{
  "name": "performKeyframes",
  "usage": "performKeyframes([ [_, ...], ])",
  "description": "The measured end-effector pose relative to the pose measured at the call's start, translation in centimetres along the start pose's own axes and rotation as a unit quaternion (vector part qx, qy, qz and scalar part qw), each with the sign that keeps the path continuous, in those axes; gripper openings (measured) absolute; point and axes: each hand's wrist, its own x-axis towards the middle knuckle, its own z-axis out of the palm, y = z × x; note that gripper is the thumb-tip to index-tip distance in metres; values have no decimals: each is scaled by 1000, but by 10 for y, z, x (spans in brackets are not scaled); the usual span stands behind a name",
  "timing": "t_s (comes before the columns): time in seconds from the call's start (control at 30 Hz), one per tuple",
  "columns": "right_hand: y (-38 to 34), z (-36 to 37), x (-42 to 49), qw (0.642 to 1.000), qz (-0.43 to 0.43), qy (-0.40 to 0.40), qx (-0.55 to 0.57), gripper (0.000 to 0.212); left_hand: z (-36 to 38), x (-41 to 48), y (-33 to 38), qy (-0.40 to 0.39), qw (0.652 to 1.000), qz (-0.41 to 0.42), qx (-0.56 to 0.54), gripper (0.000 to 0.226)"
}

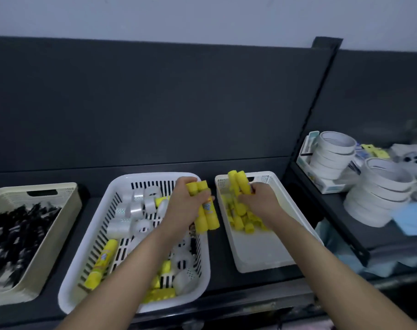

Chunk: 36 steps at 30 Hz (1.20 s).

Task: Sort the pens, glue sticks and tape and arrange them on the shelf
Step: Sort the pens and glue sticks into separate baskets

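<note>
Left hand [186,207]: fingers curled round yellow plastic glue sticks [206,211], over the white slotted basket [155,177]'s edge. Right hand [260,198]: grips further glue sticks [238,181] above the white mesh tray [262,248]. Risk: an overfull grip spills sticks.

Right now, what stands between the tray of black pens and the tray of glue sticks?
The white basket of tape rolls and some glue sticks, seen in the head view.
</note>
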Motion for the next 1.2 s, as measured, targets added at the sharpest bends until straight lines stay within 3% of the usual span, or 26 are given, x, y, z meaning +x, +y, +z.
performKeyframes([
  [0.17,44,-25,12,997,72,34,-21,23,67,31,1,-30,994,-4,101,26],
  [0.27,56,-29,22,995,73,26,-65,4,97,49,-4,-45,982,3,186,27],
  [0.47,72,-29,39,990,17,7,-140,17,120,71,-29,-56,955,-19,291,44],
  [0.6,79,-32,41,978,-61,17,-197,15,115,75,-22,-62,940,29,335,42],
  [0.77,58,-26,31,958,-149,35,-243,17,83,62,-10,-69,932,95,343,36],
  [1.0,3,7,-17,945,-252,-72,-196,30,-10,15,-15,-64,941,89,321,9],
  [1.13,-22,38,-44,912,-329,-158,-189,9,-75,-8,-21,-139,911,61,383,14],
  [1.2,-32,54,-56,895,-346,-197,-204,15,-102,-19,-24,-198,883,28,424,15],
])
